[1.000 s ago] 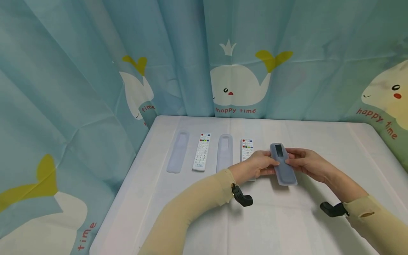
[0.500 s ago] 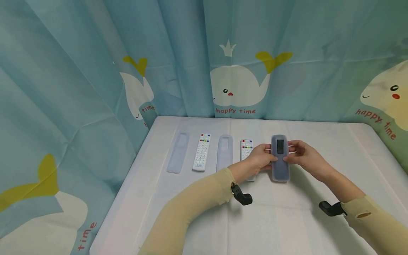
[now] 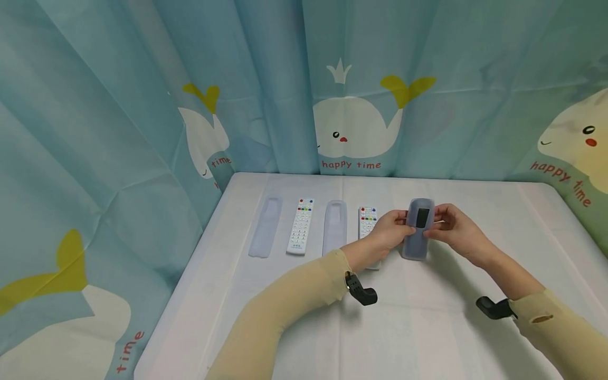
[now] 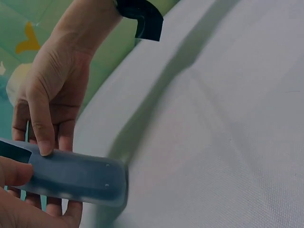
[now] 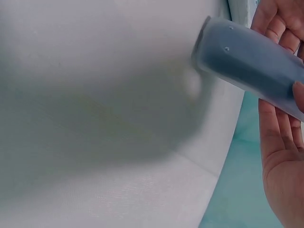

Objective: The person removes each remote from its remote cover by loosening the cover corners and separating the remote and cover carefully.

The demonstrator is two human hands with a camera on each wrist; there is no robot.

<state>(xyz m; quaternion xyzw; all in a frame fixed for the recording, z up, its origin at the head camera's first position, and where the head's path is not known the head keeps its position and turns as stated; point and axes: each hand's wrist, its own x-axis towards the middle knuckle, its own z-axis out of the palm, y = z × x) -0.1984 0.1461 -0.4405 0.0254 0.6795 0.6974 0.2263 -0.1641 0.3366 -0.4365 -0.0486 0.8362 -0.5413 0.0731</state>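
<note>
Both hands hold a remote control with a dark screen, in a translucent bluish-grey cover, above the right half of the table. The left hand pinches its left side, thumb on the front and fingers behind. From the right, the right hand grips the opposite edge the same way. In the left wrist view the covered remote shows its rounded lower end. The right wrist view has that same end of the remote. Partly hidden behind the left hand lies a white remote control with coloured buttons.
Another white remote control lies farther left on the white table. Two translucent covers, a left cover and a middle cover, flank it, the middle one partly covered by the left arm. A whale-print curtain hangs behind the table.
The covered remote has moved away from the person and turned, so its lower end swings from right to left. Both hands still hold it; the right hand has shifted slightly farther away.
</note>
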